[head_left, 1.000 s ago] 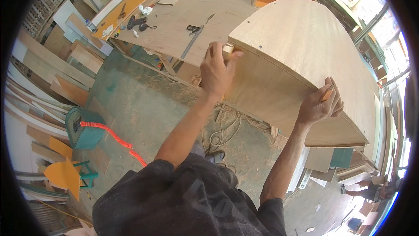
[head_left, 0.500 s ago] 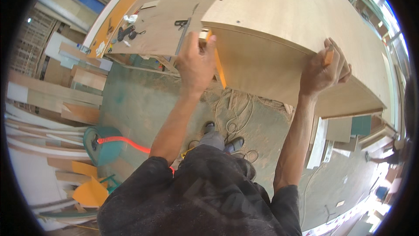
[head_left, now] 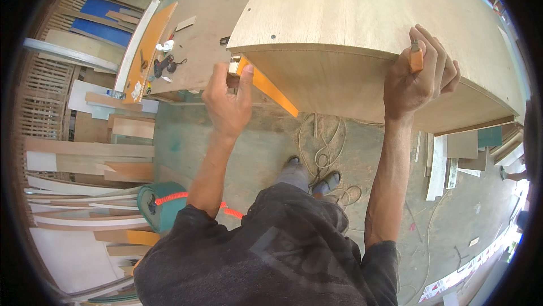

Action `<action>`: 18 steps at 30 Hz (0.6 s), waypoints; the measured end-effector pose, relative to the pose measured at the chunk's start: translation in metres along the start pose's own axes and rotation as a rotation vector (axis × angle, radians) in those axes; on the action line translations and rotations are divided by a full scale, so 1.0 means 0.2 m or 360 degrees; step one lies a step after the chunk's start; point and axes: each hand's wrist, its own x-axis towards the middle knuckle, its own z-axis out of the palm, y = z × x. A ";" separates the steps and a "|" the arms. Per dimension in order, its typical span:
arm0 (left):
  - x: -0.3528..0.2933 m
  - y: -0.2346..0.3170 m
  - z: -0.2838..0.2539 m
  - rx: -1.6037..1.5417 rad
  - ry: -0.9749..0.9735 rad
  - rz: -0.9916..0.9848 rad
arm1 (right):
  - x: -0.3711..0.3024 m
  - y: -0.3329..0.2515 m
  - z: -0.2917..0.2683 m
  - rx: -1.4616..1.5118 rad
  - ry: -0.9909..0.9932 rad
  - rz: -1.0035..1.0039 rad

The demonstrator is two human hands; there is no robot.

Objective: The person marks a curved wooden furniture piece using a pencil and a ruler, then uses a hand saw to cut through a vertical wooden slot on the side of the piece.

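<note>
A large pale plywood piece (head_left: 334, 9), like a box or cabinet, lies in front of me with its underside edge facing me. My left hand (head_left: 229, 102) is closed round its near left corner, thumb against an orange-faced strip (head_left: 274, 93) that runs down and back beneath. What the fingertips do behind the corner is hidden. My right hand (head_left: 416, 76) is closed on a small orange-handled tool (head_left: 417, 61) with a short dark metal tip pointing up; its exact kind I cannot make out. That hand rests at the plywood's front edge.
Behind at the left, a worktable (head_left: 206, 9) bears a dark power tool (head_left: 162, 66) and small items. Stacked boards (head_left: 90, 153) line the left side. A green drum-shaped container (head_left: 161, 204) with a red hose stands there. Cables (head_left: 322, 153) and sawdust lie by my feet.
The plywood's near corner now appears farther left and lower, as the view has shifted. My left hand still holds that corner; my right hand keeps the orange-handled tool at the edge.
</note>
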 end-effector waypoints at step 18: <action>-0.77 -0.29 -0.19 -0.0212 -0.0151 -0.1075 | 0.00 0.14 -0.04 0.0063 -0.0128 -0.0152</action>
